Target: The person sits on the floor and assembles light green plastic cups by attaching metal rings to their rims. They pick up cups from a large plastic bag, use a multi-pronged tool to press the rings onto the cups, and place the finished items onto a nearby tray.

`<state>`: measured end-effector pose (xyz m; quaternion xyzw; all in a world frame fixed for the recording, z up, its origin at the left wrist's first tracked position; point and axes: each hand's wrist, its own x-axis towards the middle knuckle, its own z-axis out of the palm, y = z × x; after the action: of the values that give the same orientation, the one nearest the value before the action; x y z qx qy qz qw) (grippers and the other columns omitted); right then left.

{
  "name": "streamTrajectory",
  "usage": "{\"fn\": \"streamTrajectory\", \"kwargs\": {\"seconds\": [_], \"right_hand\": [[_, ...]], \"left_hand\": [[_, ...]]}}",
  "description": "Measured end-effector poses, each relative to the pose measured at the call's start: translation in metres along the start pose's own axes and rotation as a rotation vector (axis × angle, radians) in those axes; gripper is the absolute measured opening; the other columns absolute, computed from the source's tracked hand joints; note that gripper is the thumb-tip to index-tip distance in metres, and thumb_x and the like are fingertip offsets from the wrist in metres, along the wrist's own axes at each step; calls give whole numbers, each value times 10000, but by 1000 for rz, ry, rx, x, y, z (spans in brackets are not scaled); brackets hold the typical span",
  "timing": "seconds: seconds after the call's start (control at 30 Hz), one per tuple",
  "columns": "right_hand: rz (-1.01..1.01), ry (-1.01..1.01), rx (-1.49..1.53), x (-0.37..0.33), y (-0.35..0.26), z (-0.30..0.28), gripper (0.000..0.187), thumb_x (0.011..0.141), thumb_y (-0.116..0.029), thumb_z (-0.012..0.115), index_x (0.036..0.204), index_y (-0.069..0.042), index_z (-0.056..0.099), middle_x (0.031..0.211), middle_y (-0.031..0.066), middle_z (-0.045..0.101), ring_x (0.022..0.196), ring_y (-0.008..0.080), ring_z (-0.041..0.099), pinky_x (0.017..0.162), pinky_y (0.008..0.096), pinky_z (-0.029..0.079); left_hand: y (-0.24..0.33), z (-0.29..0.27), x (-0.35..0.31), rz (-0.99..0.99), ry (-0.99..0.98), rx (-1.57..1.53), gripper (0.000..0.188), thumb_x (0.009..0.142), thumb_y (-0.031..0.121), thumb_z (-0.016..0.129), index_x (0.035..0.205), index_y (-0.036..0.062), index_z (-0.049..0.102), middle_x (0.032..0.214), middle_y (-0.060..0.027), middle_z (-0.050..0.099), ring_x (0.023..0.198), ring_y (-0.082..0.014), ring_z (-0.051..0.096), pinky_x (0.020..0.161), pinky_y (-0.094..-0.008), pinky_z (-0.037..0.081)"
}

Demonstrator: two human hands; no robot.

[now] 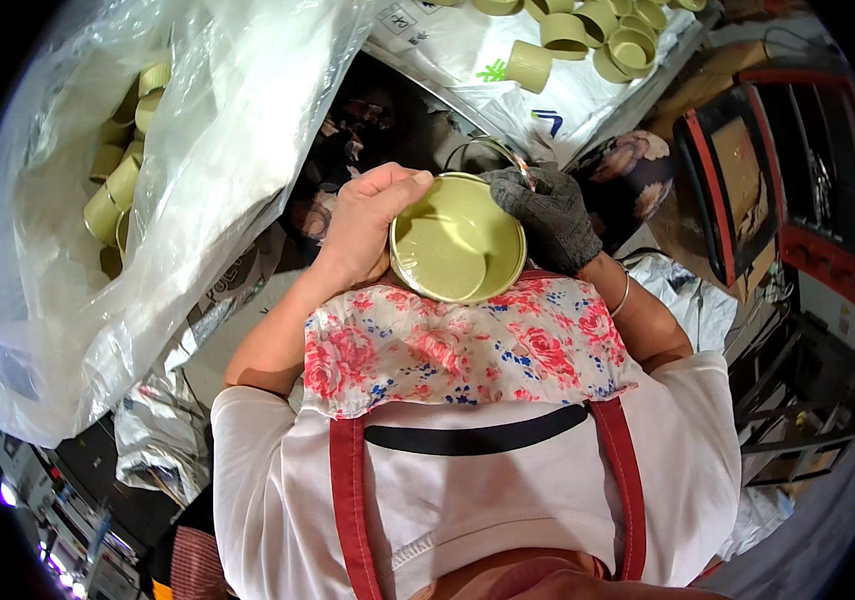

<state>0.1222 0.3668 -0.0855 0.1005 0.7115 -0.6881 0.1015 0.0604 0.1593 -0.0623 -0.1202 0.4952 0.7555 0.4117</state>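
Observation:
In front of my apron, a round yellow-green metal pail [452, 240] is tipped so that its open mouth and smooth inside face me. My bare left hand [372, 215] grips its left side, thumb laid along the rim. A grey knitted glove covers my right hand [552, 215], which is closed at the upper right of the rim. A thin curved handle-like band [492, 142] arches above the pail and runs into the gloved fingers. How its ends sit against the pail is hidden.
Several similar yellow-green containers [530, 66] stand on a white sack-covered surface [437, 65] ahead. More lie inside a big clear plastic bag [217, 130] at the left. A red-and-black framed rack [817, 180] and cardboard stand on the right.

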Motion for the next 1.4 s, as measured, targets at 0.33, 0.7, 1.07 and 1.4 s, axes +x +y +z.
{"fn": "streamTrajectory", "kwargs": {"seconds": [0.33, 0.7, 1.07, 1.4], "right_hand": [[-636, -75, -636, -9, 4, -10, 142, 797, -241, 565, 825, -126, 643, 729, 75, 614, 603, 214, 590, 538, 295, 469], [-393, -171, -88, 14, 27, 4, 195, 661, -246, 689, 682, -76, 595, 632, 85, 562, 574, 251, 552, 505, 337, 439], [-195, 1267, -1403, -85, -15, -226, 273, 769, -72, 447, 1024, -70, 545, 857, 138, 561, 786, 279, 546, 681, 382, 433], [-807, 672, -1616, 13, -7, -274, 338, 793, -87, 442, 1111, -20, 533, 1003, 180, 569, 888, 303, 571, 715, 371, 478]], "left_hand": [[7, 23, -4, -7, -147, 143, 236, 808, 66, 595, 607, 60, 470, 700, -12, 529, 640, -69, 481, 562, -217, 401], [18, 26, -1, -101, -251, 215, 198, 749, 33, 593, 606, 46, 456, 786, -60, 515, 776, -137, 482, 722, -256, 400], [155, 14, -86, 1444, 1228, 1009, 594, 775, 347, 620, 1219, -10, 450, 1251, -192, 420, 1151, -307, 406, 949, -408, 360], [101, 50, 33, 1191, 438, 909, 303, 831, -16, 499, 1133, -14, 525, 1198, -118, 512, 1091, -180, 480, 918, -284, 370]]}}
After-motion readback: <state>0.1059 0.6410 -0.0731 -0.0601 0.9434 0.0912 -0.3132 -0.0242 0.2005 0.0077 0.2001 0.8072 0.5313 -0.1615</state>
